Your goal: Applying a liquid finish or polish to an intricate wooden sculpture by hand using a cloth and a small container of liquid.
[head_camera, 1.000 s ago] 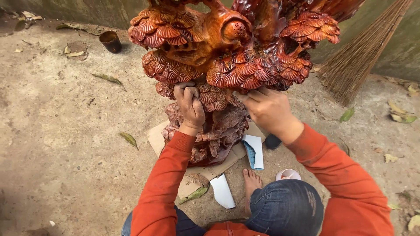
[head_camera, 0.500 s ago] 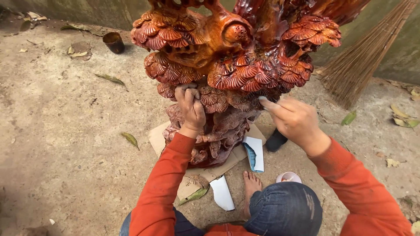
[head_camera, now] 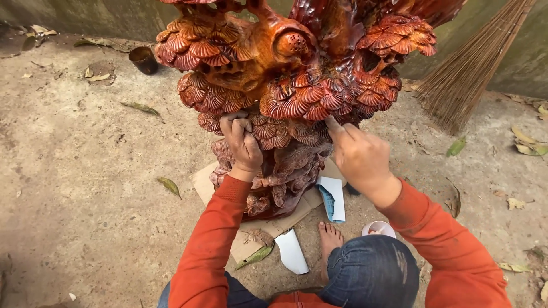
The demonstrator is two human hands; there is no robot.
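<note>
item: glossy red-brown carved wooden sculpture (head_camera: 285, 85); my left hand (head_camera: 242, 142) clenched on its trunk, right hand (head_camera: 357, 154) fingertip-rubbing a scalloped cluster, grip unclear; next, finer pressure.

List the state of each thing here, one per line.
Carving: upright on cardboard, glossy.
Left hand: pressed against carving.
Right hand: fingertips touching carving.
Cardboard: flat under carving.
Broom: leaning on wall.
Cup: upright on ground.
Dark pot: upright.
</note>
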